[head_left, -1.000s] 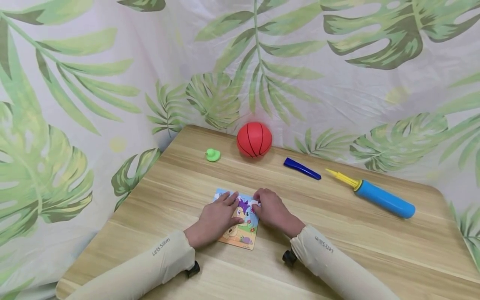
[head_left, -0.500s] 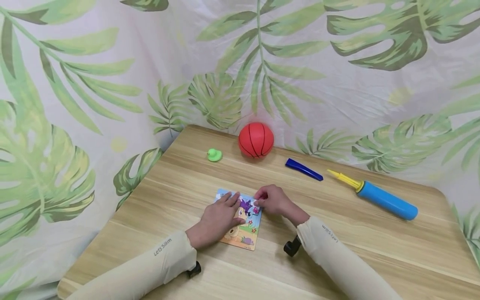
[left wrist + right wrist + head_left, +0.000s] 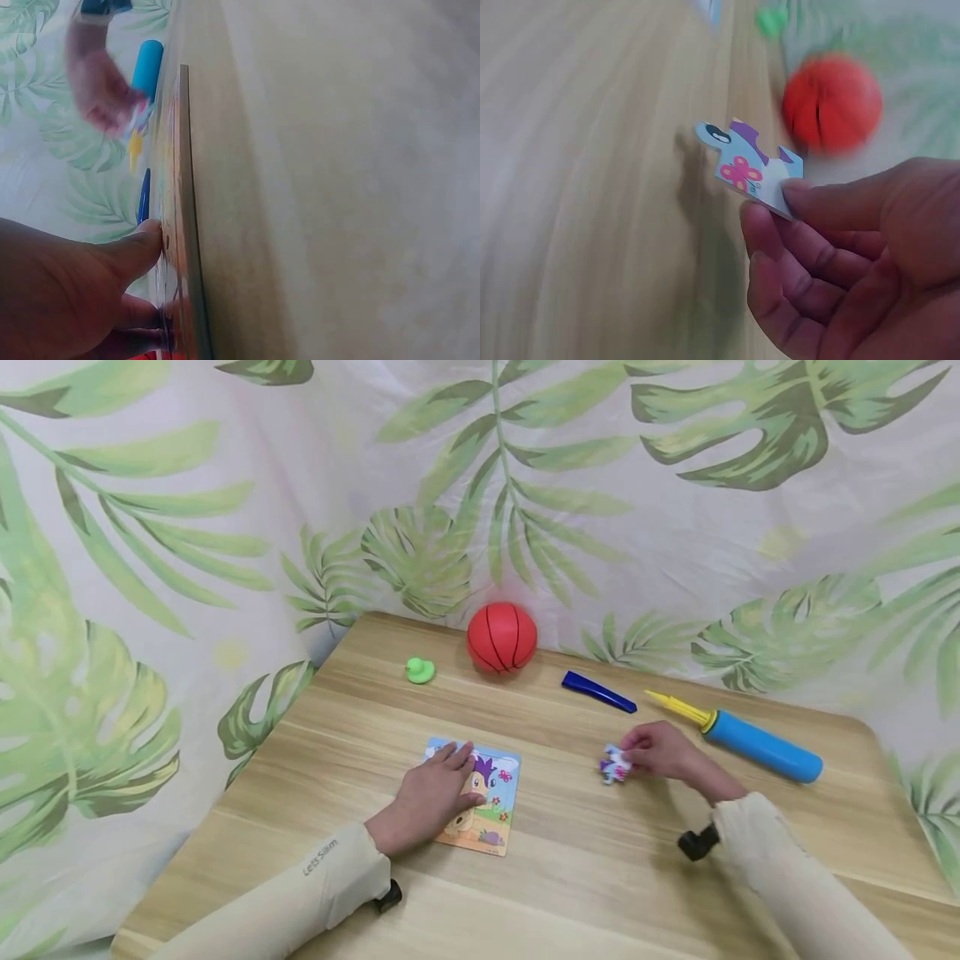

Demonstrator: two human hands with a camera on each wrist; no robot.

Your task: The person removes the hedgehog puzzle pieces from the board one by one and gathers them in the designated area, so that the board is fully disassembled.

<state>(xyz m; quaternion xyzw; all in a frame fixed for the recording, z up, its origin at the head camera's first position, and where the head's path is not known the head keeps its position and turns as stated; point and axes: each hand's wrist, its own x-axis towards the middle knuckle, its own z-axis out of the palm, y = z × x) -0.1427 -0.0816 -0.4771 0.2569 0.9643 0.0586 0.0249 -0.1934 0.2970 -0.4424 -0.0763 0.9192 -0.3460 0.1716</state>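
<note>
A picture puzzle [image 3: 480, 835] with a cartoon character lies flat on the table. My left hand [image 3: 431, 797] rests on its left half with fingers spread, covering part of the picture. In the left wrist view the thumb [image 3: 139, 251] touches the puzzle's face, and the board's edge [image 3: 185, 172] shows side-on. Off to the right of the puzzle, my right hand [image 3: 663, 752] pinches a puzzle piece [image 3: 615, 765] between thumb and fingers, above the table. That piece [image 3: 746, 161] has a pink butterfly, a purple patch and part of an eye on light blue.
A red ball [image 3: 502, 637] and a green toy duck [image 3: 421, 671] stand at the back of the table [image 3: 337, 760]. Right of them lie a dark blue strip-shaped object [image 3: 598, 692] and a blue hand pump [image 3: 765, 746] with a yellow nozzle. A leaf-patterned cloth [image 3: 570, 485] hangs behind.
My right hand has lifted the piece from the puzzle's upper right and carried it to the right, clear of the board. The left hand stays on the puzzle.
</note>
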